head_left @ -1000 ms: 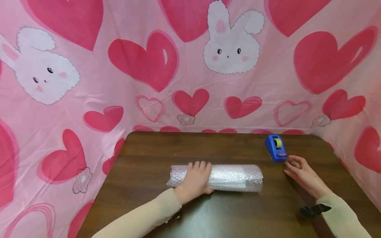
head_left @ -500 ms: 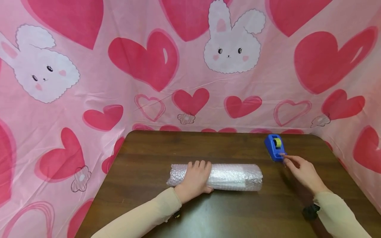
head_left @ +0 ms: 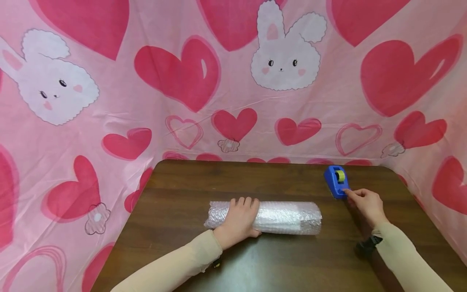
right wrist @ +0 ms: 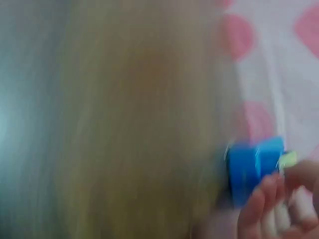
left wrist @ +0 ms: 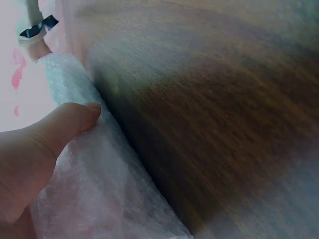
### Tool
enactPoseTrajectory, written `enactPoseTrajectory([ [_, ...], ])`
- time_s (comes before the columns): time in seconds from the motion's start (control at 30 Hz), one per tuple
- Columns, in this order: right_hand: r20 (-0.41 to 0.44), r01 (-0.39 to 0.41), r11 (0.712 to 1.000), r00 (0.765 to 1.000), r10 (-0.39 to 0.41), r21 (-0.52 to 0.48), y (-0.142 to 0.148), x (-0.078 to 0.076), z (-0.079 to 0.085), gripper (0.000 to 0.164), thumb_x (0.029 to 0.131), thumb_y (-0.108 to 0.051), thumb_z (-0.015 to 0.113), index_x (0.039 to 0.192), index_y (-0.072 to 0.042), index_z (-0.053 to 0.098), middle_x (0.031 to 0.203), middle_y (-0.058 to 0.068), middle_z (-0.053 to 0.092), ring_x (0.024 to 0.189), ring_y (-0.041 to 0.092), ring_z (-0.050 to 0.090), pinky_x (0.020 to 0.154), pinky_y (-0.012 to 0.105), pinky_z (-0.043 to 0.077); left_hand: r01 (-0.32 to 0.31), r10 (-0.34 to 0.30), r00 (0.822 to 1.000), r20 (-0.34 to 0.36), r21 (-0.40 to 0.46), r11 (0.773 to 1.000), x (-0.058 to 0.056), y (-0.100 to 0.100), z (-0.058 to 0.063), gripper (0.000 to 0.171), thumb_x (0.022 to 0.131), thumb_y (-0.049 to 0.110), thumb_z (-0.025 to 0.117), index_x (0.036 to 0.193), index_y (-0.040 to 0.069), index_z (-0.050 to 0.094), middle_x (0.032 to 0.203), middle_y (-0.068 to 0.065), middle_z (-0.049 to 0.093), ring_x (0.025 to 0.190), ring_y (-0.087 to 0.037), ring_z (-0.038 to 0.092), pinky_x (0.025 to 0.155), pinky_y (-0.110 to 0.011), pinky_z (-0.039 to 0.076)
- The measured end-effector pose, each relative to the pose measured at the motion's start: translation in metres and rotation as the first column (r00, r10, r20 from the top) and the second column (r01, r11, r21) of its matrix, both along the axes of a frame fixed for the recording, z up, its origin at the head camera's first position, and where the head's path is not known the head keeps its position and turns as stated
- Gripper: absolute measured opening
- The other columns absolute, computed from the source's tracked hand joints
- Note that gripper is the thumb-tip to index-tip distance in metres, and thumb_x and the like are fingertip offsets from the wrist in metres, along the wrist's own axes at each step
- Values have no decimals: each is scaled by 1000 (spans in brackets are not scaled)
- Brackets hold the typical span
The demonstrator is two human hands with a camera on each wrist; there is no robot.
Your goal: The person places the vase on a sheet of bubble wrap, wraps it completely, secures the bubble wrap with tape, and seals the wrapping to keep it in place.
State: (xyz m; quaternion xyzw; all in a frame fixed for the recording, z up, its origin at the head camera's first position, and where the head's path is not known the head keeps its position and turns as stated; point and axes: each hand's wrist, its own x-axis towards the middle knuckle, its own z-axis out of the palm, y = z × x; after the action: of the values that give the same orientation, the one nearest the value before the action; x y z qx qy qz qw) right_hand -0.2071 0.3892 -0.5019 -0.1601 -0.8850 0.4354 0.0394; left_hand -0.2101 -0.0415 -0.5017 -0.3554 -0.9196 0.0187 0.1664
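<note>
A roll of clear bubble wrap [head_left: 281, 217] lies crosswise on the table. My left hand [head_left: 237, 223] grips it left of its middle, fingers over the top and thumb along the near side. The left wrist view shows the thumb [left wrist: 75, 119] lying on the wrap. Farther back on the right stands a blue tape dispenser [head_left: 333, 182] with a yellow-cored tape roll [head_left: 340, 175]. My right hand [head_left: 368, 205] is at its front end, thumb and forefinger pinching at the tape there; the strip itself is hidden. In the blurred right wrist view, curled fingers [right wrist: 269, 199] overlap the dispenser.
The brown wooden table [head_left: 189, 178] has rounded back corners. A pink curtain [head_left: 284, 105] with hearts and rabbits hangs close behind it and at both sides. Dark straps sit at both wrists.
My right hand has moved from just off the dispenser's front end onto it, thumb and forefinger closing there, and its wrist has swung left. The left hand and the bubble wrap stay put.
</note>
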Motion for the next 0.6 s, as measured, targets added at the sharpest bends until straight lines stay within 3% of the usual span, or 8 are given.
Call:
enactPoseTrajectory([
  [0.07,47,29,983,999,-20,-181,-2,-3,1,56,106,-35,59,121,19,59,80,-5,68,69,4,63,65,19,55,2,-2,1000,3,0,1000,0,0,0,90,64,71,88,123,10,60,105,-6,66,93,-25,62,73,-39,46],
  [0.13,86,69,932,995,-40,-357,-3,-6,3,53,107,-28,58,127,20,50,80,-7,65,70,5,64,68,20,57,1,-1,1000,8,0,1000,0,0,0,90,64,70,88,124,9,60,106,-6,67,93,-25,62,73,-39,46],
  [0.2,103,97,880,993,-55,-466,-5,-7,5,50,107,-22,58,130,20,43,79,-7,65,70,6,65,69,22,59,-1,1,1000,14,2,1000,0,0,0,90,64,70,88,124,9,60,106,-6,67,94,-25,62,73,-39,46],
  [0.33,126,118,844,990,-60,-523,-7,-7,6,48,106,-20,59,131,17,40,78,-6,66,69,7,67,69,24,60,-1,1,1000,19,2,1000,0,0,0,90,64,70,88,124,9,61,106,-7,66,94,-25,63,73,-39,46],
  [0.47,137,100,850,990,-33,-517,-8,-5,2,51,108,-24,55,135,18,42,82,-6,67,73,7,67,72,24,60,-3,3,1000,-1,6,1000,0,0,-2,91,63,71,88,124,9,60,105,-7,66,93,-25,62,72,-39,45],
  [0.6,100,72,852,995,-23,-518,-10,-4,-2,36,109,-20,50,125,12,44,84,-7,66,75,5,69,74,22,59,0,0,1000,-7,12,1000,-1,0,-4,91,62,71,88,124,10,60,105,-6,66,93,-25,62,73,-40,46],
])
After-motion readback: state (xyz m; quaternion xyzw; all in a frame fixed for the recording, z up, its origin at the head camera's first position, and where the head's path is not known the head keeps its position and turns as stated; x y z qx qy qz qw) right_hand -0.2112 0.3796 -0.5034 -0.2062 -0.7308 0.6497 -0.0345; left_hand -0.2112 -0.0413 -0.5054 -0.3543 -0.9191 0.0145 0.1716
